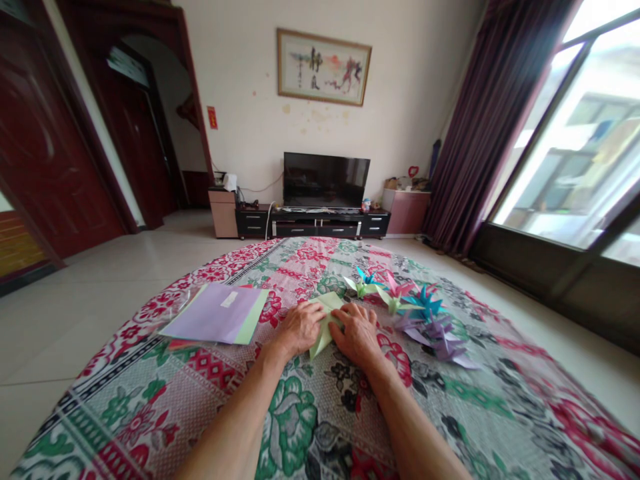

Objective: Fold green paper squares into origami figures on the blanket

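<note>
A pale green sheet of folded origami paper [321,341] lies on the patterned tablecloth between my hands. My left hand [302,328] grips its left side, with the fingers bent together over the edge. On the opposite side, my right hand [357,331] holds the paper down, its thumb pressed on the surface and its fingers curled. My palms and part of the sheet under them are hidden. To the right of my right hand sit several folded paper cranes in green, pink, blue [426,303] and purple [445,340].
A stack of square paper with a purple sheet [210,312] on top lies left of my hands, partly in clear wrapping. The round table wears a floral tablecloth [295,427]. Beyond it stand a television [326,181] and a low cabinet [316,225].
</note>
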`<action>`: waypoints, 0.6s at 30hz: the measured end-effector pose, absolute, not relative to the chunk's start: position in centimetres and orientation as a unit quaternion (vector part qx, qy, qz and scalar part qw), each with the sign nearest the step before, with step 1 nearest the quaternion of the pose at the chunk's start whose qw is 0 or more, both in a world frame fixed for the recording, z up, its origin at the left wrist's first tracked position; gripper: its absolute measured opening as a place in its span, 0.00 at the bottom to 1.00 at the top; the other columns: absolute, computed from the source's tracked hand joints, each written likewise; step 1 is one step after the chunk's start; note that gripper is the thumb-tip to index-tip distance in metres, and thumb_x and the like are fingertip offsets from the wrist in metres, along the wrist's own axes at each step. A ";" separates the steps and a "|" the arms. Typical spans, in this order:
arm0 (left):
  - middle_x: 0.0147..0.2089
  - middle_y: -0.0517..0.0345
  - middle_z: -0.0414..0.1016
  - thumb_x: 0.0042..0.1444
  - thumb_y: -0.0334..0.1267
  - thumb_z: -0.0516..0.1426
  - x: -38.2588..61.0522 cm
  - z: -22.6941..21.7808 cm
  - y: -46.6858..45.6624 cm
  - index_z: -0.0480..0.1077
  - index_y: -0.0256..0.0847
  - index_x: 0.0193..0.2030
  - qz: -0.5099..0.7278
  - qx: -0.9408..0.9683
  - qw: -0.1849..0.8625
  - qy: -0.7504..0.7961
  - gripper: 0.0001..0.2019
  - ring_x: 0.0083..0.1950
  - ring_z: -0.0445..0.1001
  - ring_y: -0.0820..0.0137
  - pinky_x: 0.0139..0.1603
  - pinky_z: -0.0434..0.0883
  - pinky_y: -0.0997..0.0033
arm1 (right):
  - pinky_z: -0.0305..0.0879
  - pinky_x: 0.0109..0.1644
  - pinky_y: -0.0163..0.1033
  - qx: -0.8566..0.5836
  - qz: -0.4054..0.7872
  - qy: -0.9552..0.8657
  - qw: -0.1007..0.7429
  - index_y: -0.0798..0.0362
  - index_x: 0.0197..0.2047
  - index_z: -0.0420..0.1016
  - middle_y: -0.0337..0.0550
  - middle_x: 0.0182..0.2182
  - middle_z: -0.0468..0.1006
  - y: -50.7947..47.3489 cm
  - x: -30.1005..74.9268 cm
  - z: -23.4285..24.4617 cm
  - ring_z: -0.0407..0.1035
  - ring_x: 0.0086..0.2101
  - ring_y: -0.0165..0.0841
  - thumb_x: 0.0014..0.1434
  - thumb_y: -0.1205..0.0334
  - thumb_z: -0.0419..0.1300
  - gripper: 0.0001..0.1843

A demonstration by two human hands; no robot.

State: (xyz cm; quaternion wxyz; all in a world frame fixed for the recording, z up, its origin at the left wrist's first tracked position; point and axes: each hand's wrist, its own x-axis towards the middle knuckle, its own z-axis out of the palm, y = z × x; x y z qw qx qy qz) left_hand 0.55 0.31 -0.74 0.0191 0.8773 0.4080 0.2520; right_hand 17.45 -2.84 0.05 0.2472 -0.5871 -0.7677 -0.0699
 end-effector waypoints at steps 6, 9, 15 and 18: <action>0.52 0.55 0.72 0.53 0.28 0.50 0.6 -0.4 0.1 0.72 0.44 0.48 0.248 0.878 0.018 0.410 0.18 0.56 0.66 0.66 0.61 0.62 0.62 | 0.44 0.51 0.48 -0.586 -0.068 -0.767 0.252 0.43 0.43 0.74 0.42 0.41 0.70 -2.8 17.4 0.0 0.60 0.45 0.38 0.58 0.55 0.53 0.12; 0.52 0.55 0.72 0.52 0.28 0.50 0.6 -0.3 0.0 0.73 0.43 0.48 0.245 0.878 0.017 0.410 0.18 0.55 0.66 0.66 0.60 0.62 0.62 | 0.44 0.51 0.48 -0.584 -0.066 -0.768 0.255 0.43 0.42 0.74 0.42 0.41 0.70 -2.8 17.4 0.0 0.60 0.45 0.38 0.58 0.55 0.53 0.12; 0.51 0.55 0.72 0.52 0.27 0.49 0.7 -0.2 0.2 0.72 0.44 0.49 0.237 0.881 0.026 0.408 0.19 0.55 0.66 0.66 0.59 0.62 0.63 | 0.44 0.50 0.47 -0.587 -0.065 -0.768 0.248 0.43 0.43 0.74 0.42 0.41 0.70 -2.9 17.5 0.1 0.60 0.45 0.38 0.58 0.56 0.53 0.12; 0.50 0.57 0.72 0.51 0.27 0.50 0.7 -0.1 0.3 0.71 0.46 0.50 0.230 0.884 0.034 0.405 0.21 0.53 0.66 0.67 0.58 0.63 0.64 | 0.44 0.50 0.47 -0.585 -0.063 -0.769 0.248 0.43 0.43 0.74 0.42 0.41 0.70 -2.9 17.5 0.2 0.60 0.45 0.38 0.58 0.56 0.53 0.12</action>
